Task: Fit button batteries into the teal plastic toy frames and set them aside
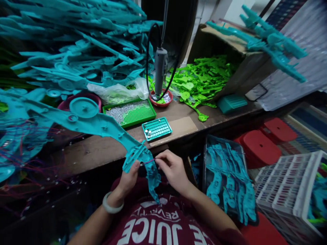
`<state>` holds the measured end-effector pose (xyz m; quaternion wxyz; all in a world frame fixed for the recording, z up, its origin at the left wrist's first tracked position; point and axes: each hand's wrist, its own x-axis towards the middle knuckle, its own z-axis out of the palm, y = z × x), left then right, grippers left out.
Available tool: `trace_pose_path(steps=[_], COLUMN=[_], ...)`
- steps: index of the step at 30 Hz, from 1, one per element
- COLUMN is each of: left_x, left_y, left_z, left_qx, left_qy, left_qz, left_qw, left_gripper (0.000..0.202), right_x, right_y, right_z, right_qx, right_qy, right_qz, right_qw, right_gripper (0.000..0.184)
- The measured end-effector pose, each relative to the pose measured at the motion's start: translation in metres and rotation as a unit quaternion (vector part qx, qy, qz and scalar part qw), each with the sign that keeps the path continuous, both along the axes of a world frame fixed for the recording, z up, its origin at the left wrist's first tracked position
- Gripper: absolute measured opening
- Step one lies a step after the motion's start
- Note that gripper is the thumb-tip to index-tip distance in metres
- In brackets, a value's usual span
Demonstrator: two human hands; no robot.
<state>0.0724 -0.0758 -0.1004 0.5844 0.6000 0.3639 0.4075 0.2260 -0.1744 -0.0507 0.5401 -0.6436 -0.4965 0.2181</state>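
A long teal plastic shell (107, 126), with a round disc on it, slants from the upper left down toward my shirt. My left hand (129, 178) is closed around its lower part, thumb on the near edge. Fingertips of my right hand (173, 170) pinch a thin reddish wire (152, 160) just right of the shell's grip-like end. The wire runs leftward across the shell toward my left thumb; its far end is too small to make out. Beyond my hands, a small teal ridged tray (157, 129) with a few round metal pieces rests on the bench.
A grey electric screwdriver (160, 68) hangs above the bench. Behind are a green tray (139, 114) of small metal parts, a red bowl (163, 103), lime parts (201, 81) and piled teal shells (76, 51). At right stand a black bin (207, 149), red stools (260, 146) and a white crate (283, 180).
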Motion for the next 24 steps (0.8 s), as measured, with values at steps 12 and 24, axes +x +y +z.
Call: trace_pose_path(steps=[12, 24], left_x=[-0.029, -0.023], left_y=[-0.002, 0.001], left_z=[0.025, 0.046], left_qx=[-0.075, 0.012], left_qy=[-0.019, 0.068], left_qz=[-0.005, -0.02], left_qw=[0.997, 0.997], left_gripper=[0.041, 0.031], right_x=[-0.019, -0.035], right_y=[0.008, 0.009], right_z=[-0.002, 0.01], right_qx=[0.065, 0.006], right_qy=[-0.317, -0.259], right_qz=[-0.059, -0.06], right_qw=[0.944, 0.964], right_gripper=[0.014, 0.012])
